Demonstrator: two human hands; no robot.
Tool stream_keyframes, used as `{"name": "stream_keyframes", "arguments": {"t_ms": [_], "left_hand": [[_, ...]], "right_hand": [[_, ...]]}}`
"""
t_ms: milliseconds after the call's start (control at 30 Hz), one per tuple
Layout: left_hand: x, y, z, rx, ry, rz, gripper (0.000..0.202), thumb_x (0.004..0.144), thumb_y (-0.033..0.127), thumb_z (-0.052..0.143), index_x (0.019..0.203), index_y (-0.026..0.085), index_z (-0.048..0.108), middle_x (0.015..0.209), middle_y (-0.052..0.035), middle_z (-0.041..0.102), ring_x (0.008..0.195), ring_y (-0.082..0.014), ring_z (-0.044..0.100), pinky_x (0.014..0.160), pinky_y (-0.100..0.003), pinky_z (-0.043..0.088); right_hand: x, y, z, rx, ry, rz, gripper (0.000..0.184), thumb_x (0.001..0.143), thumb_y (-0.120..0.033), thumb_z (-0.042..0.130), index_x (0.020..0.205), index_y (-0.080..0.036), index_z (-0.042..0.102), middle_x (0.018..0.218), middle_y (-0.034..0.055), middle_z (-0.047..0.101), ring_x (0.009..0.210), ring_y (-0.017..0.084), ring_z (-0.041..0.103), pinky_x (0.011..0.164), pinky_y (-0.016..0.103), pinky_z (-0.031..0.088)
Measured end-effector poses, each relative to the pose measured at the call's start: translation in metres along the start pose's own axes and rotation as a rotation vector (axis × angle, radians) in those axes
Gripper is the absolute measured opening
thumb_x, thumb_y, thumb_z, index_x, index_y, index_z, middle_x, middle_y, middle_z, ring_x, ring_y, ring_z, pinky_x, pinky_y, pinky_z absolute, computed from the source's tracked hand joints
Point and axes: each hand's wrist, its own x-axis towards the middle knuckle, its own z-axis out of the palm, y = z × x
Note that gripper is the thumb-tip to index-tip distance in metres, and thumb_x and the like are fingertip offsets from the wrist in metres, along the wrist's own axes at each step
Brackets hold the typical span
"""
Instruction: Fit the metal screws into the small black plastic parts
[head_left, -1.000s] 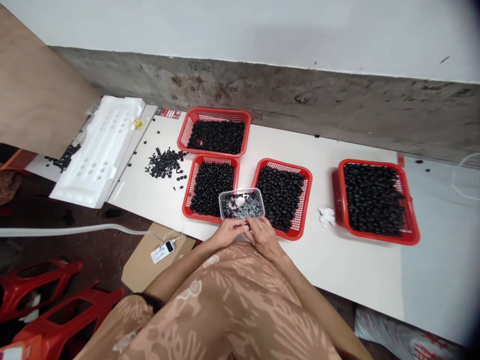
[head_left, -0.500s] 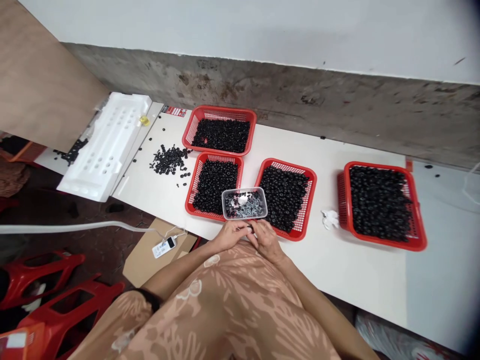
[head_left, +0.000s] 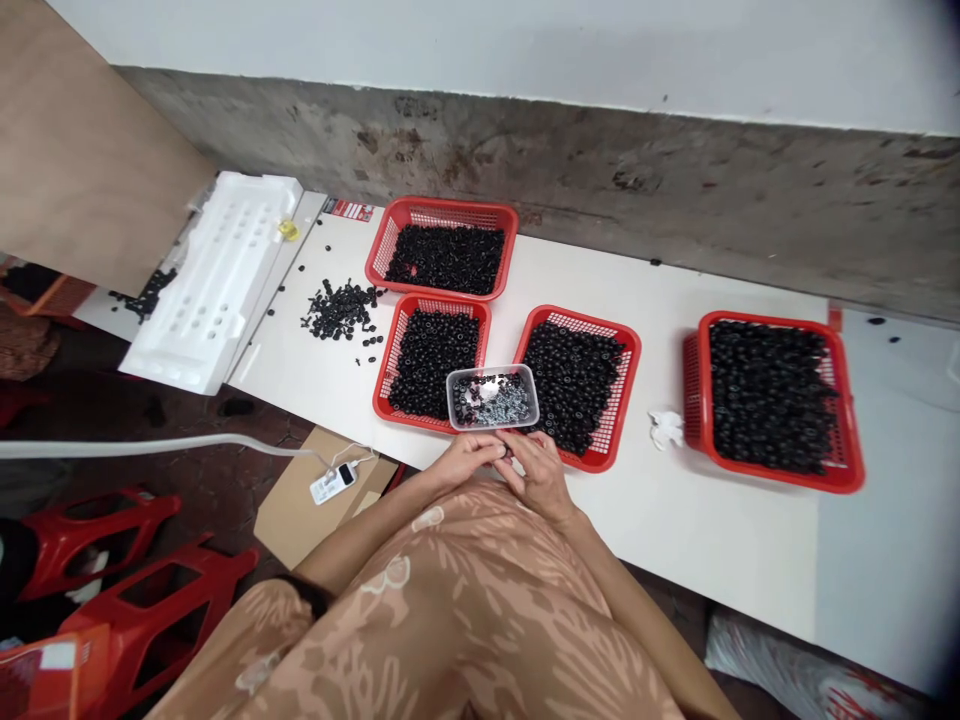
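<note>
My left hand (head_left: 469,460) and my right hand (head_left: 538,477) meet at the table's near edge, just below a clear plastic tray (head_left: 493,370). A small dark piece shows between their fingertips, mostly hidden. The tray holds silvery screws and a few black pieces, and it rests over the rims of two red baskets. Those are a left basket (head_left: 391,365) and a right basket (head_left: 624,395), both heaped with black rubber rings. Another red basket (head_left: 450,203) stands behind them, and a larger one (head_left: 850,400) sits to the right.
A loose pile of black pieces (head_left: 341,310) lies on the white table (head_left: 712,540). Left of it is a white foam insert (head_left: 180,345) with holes. A crumpled tissue (head_left: 666,430) lies by the right basket. Red plastic stools (head_left: 97,540) and cardboard (head_left: 300,510) sit below the table's edge.
The whole view has drifted slightly up and to the right. My hands stay together below the tray, with only small finger movements.
</note>
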Motion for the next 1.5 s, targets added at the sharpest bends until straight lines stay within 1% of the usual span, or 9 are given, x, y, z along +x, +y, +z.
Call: {"name": "stream_keyframes", "arguments": {"t_ms": [167,267,367,567,733,933,1133,1333,1500], "left_hand": [[0.0,-0.001,0.0,0.07,0.066,0.01,0.036,0.077,0.045,0.063,0.084,0.01,0.07,0.08,-0.0057,0.065,0.074,-0.0136,0.052,0.075,-0.025,0.038],[-0.001,-0.003,-0.001,0.104,0.023,0.038,0.037,0.078,0.046,0.062,0.082,0.01,0.069,0.077,-0.0047,0.063,0.073,-0.013,0.052,0.074,-0.024,0.038],[-0.001,-0.005,-0.001,0.101,-0.028,0.004,0.04,0.077,0.05,0.064,0.082,0.01,0.069,0.077,-0.0048,0.063,0.071,-0.0127,0.052,0.072,-0.024,0.038],[-0.002,-0.012,0.001,-0.049,-0.044,-0.093,0.047,0.071,0.055,0.069,0.084,0.009,0.069,0.08,-0.0066,0.064,0.07,-0.012,0.052,0.07,-0.024,0.039],[-0.002,-0.014,0.002,-0.258,-0.054,-0.171,0.044,0.067,0.046,0.077,0.089,0.01,0.068,0.084,-0.0075,0.064,0.075,-0.0118,0.056,0.073,-0.024,0.04],[0.0,-0.012,0.004,-0.275,0.081,-0.157,0.047,0.058,0.04,0.084,0.091,0.011,0.067,0.081,-0.0058,0.065,0.072,-0.0122,0.06,0.073,-0.025,0.043],[0.002,-0.007,0.005,-0.293,0.146,-0.174,0.049,0.056,0.038,0.084,0.093,0.01,0.068,0.081,-0.0059,0.067,0.071,-0.013,0.062,0.076,-0.027,0.044],[0.003,-0.002,0.005,-0.248,0.146,-0.119,0.049,0.058,0.042,0.083,0.089,0.01,0.062,0.071,-0.0037,0.065,0.063,-0.0113,0.06,0.066,-0.024,0.044],[0.01,0.001,0.009,-0.187,0.163,-0.07,0.049,0.061,0.045,0.08,0.088,0.011,0.06,0.066,-0.0027,0.064,0.06,-0.0113,0.059,0.063,-0.023,0.044]], "right_hand": [[-0.005,-0.001,-0.006,0.209,-0.06,0.152,0.037,0.094,-0.026,0.046,0.13,-0.019,0.052,0.117,0.0114,0.063,0.105,0.021,0.06,0.093,0.04,0.043],[-0.005,-0.003,-0.01,0.389,-0.066,0.27,0.03,0.095,-0.027,0.044,0.121,-0.02,0.059,0.116,0.0094,0.063,0.108,0.02,0.059,0.094,0.037,0.047],[-0.004,-0.004,-0.015,0.508,-0.056,0.334,0.026,0.094,-0.029,0.048,0.111,-0.02,0.066,0.111,0.0086,0.065,0.104,0.019,0.06,0.093,0.035,0.049],[-0.005,0.001,-0.017,0.617,-0.053,0.413,0.022,0.092,-0.031,0.053,0.105,-0.022,0.069,0.108,0.0077,0.065,0.103,0.019,0.06,0.094,0.036,0.047],[-0.008,0.003,-0.017,0.664,-0.072,0.459,0.022,0.09,-0.033,0.056,0.104,-0.023,0.071,0.109,0.0068,0.065,0.105,0.02,0.059,0.096,0.036,0.045],[-0.007,0.003,-0.015,0.664,0.043,0.554,0.02,0.087,-0.035,0.061,0.096,-0.022,0.073,0.104,0.0072,0.067,0.098,0.021,0.062,0.092,0.037,0.048],[-0.005,0.003,-0.017,0.64,0.068,0.533,0.018,0.087,-0.032,0.061,0.096,-0.023,0.073,0.103,0.0064,0.067,0.096,0.019,0.062,0.09,0.036,0.049],[0.001,0.0,-0.016,0.622,0.063,0.485,0.018,0.088,-0.032,0.059,0.096,-0.022,0.073,0.102,0.0067,0.067,0.096,0.019,0.062,0.089,0.036,0.05],[0.007,-0.002,-0.016,0.526,0.116,0.44,0.019,0.089,-0.032,0.057,0.096,-0.022,0.073,0.099,0.0062,0.068,0.091,0.019,0.064,0.083,0.034,0.051]]}}
